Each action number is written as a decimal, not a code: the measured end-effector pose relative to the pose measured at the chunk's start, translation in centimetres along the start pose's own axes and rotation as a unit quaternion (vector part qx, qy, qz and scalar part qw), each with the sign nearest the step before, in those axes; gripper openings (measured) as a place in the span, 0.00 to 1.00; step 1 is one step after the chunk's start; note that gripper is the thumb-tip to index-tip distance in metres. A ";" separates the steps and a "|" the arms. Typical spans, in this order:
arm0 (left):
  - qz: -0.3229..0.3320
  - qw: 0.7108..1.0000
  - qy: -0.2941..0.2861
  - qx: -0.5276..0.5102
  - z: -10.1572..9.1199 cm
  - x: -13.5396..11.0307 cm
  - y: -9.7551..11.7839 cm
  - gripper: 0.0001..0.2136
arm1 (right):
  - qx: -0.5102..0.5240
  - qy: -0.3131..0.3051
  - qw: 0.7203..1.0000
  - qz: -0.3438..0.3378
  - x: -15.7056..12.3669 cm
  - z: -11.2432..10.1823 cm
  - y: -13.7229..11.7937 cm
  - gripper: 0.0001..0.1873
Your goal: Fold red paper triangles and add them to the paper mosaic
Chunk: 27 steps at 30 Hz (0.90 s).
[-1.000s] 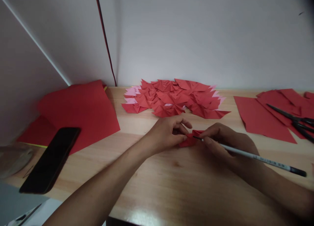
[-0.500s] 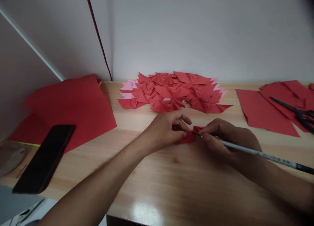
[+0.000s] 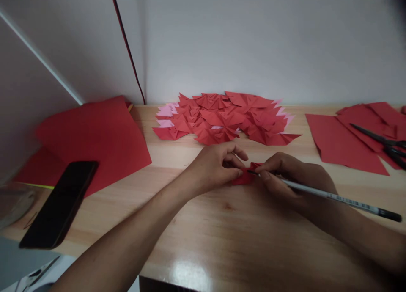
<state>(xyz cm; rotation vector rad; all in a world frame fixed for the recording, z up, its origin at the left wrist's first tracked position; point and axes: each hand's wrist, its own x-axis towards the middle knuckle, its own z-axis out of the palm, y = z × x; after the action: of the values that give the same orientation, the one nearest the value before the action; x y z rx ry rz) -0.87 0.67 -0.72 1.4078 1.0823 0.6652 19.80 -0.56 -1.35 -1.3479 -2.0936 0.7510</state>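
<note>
While the left hand pinches the left end of the small folded red paper piece between thumb and fingertips, near the middle of the wooden desk, the right hand has its fingers pressed together around a pen. The pen's dark tip rests on the piece just beside the left thumb. Toward the desk's left edge lie a black phone and a large red sheet; a pile of folded red pieces spreads along the back edge behind the hands, apart from them; and toward the right edge, cut red sheets carry black scissors.
</note>
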 end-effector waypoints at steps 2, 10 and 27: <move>-0.001 1.000 0.001 0.000 0.0 0.0 0.0 0.12 | 0.001 0.002 1.000 0.004 0.0 0.1 -0.1 0.07; 0.002 1.000 0.000 0.009 0.0 0.0 0.0 0.11 | 0.013 -0.003 1.000 -0.007 0.3 0.2 0.2 0.07; -0.005 1.000 0.004 0.004 0.0 0.0 0.0 0.11 | -0.004 -0.006 1.000 0.000 0.0 0.0 -0.4 0.08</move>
<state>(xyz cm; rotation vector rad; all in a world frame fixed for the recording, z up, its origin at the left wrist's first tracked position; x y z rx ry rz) -0.89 0.71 -0.74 1.4077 1.0984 0.6611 19.54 -0.68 -1.08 -1.3506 -2.1077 0.7525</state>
